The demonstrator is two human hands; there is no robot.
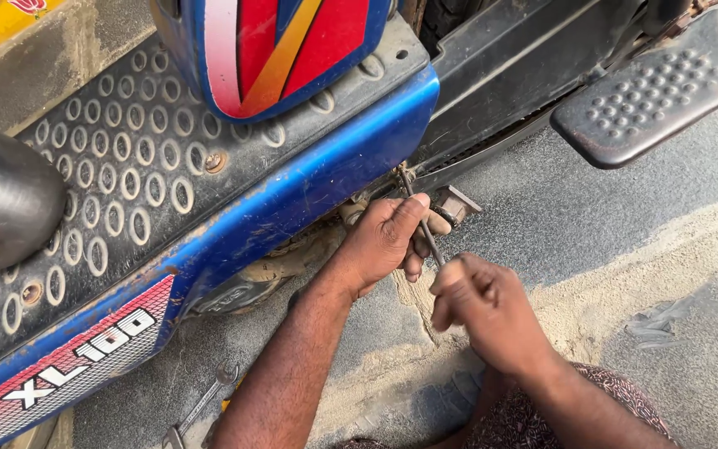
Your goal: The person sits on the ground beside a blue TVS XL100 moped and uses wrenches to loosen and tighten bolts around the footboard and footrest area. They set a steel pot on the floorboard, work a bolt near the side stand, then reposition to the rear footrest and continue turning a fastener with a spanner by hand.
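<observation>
A thin metal rod (423, 226) stuck out from under the edge of a blue scooter footboard (292, 191). It ran down at a slant, between the two hands.

The left hand (388, 237) was wrapped around the upper part of the rod. Its fingers were curled in close together, and the thumb lay along the rod. The right hand (479, 312) held the lower end. Its fingers were bent tight into a fist, pinching the rod at the top of the fist.

Just beside the left hand sat a small metal block (454, 204) under the scooter. A black foot peg (650, 91) with little bumps stuck out farther up on the right. A wrench (205, 403) lay on the sandy ground (608, 283) near the left arm.
</observation>
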